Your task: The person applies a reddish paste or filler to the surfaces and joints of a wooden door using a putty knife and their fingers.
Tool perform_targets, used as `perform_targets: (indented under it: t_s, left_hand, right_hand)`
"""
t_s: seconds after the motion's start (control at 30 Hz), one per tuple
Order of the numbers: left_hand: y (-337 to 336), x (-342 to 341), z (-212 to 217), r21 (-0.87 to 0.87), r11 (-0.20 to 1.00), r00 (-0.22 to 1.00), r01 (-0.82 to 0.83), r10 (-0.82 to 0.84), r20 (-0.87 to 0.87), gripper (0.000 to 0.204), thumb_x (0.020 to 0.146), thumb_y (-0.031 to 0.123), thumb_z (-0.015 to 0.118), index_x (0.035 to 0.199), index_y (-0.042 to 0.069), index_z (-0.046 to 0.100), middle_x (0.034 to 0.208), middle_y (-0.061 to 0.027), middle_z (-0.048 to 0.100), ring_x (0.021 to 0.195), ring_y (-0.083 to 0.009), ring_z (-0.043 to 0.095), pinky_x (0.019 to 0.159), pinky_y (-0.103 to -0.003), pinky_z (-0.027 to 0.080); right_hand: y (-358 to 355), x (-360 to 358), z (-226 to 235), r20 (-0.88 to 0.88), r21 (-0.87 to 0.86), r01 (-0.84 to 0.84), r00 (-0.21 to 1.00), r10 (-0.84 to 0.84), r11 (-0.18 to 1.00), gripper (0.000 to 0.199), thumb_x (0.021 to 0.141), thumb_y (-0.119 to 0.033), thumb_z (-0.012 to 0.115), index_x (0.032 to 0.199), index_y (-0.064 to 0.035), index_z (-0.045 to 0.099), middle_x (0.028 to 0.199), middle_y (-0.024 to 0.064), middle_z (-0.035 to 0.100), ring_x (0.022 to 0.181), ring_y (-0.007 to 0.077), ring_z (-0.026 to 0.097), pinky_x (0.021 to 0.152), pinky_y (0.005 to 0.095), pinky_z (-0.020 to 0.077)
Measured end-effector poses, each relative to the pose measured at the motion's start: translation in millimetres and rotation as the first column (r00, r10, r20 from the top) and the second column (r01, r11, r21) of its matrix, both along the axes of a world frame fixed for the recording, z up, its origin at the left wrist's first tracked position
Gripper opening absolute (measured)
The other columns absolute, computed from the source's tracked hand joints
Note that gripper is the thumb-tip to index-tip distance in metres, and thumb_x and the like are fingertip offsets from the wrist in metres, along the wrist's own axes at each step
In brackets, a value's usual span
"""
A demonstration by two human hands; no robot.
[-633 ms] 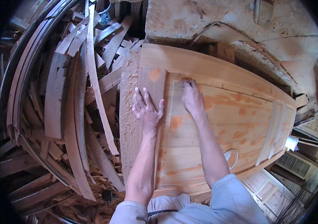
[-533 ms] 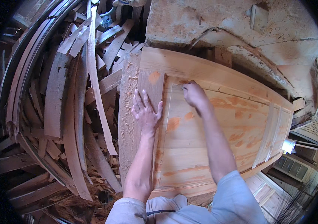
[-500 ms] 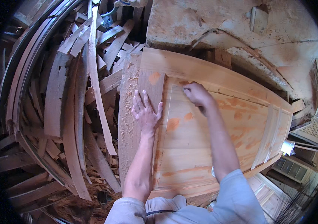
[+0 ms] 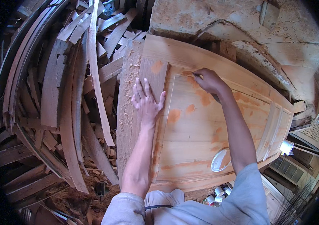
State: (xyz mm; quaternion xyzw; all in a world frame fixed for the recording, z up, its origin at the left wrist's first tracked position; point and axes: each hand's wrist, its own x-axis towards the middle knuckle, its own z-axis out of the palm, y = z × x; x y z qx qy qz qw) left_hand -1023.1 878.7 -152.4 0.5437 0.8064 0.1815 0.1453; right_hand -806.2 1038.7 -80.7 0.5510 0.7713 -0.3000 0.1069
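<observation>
A wooden panel door [image 4: 189, 157] lies flat before me, its pale surface marked with orange-brown filler patches. My left hand [image 4: 147, 108] rests flat on the door's left end frame piece, fingers spread, thumb toward the inner panel. Near the far edge of the inset panel, my right hand [image 4: 208, 80] pinches a small, thin, dark tool, mostly hidden by the fingers. Its tip meets an orange filler smear [image 4: 187, 73] along the panel's moulding. A white round lid [image 4: 219, 160] lies on the door to the left of my right forearm.
Heaped offcuts and long wood strips [image 4: 69, 101] fill the left side. A rough concrete slab [image 4: 212, 18] borders the far side. At the door's right end stands a white bucket [image 4: 286, 147]. Several small containers [image 4: 219, 193] sit below the near edge.
My right hand has shifted right along the far moulding, and its forearm has swung right, showing the white lid. The left hand stays flat on the frame. The view has shifted slightly.
</observation>
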Motion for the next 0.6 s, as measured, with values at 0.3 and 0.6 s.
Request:
perform_targets:
  t_s: [0.3,0.6]
  left_hand:
    - [0,0,-6,0.040,0.999,1.000,-0.011,0.010,0.023,0.088,0.088,0.063,0.057,0.152,0.007,0.035,0.161,-0.0196,0.024,0.145,-0.0371,0.028,0.109,-0.059,0.027]
    - [-4,-4,-10,0.055,0.998,0.997,-0.027,0.023,0.075,0.087,0.088,0.064,0.056,0.152,0.008,0.036,0.162,-0.0194,0.022,0.146,-0.0374,0.026,0.110,-0.059,0.026]
  right_hand:
    - [26,-71,6,0.433,-0.225,-0.095,0.882,0.187,0.970,0.022,0.081,-0.006,0.052,0.094,0.0041,0.066,0.087,0.0243,0.070,0.071,0.0325,0.070,0.059,0.0439,0.0526]
    - [19,-72,-2,0.357,-0.280,0.081,0.934,0.025,0.957,0.015,0.074,-0.002,0.051,0.077,0.0080,0.062,0.075,0.0197,0.066,0.066,0.0278,0.067,0.053,0.0447,0.0495]
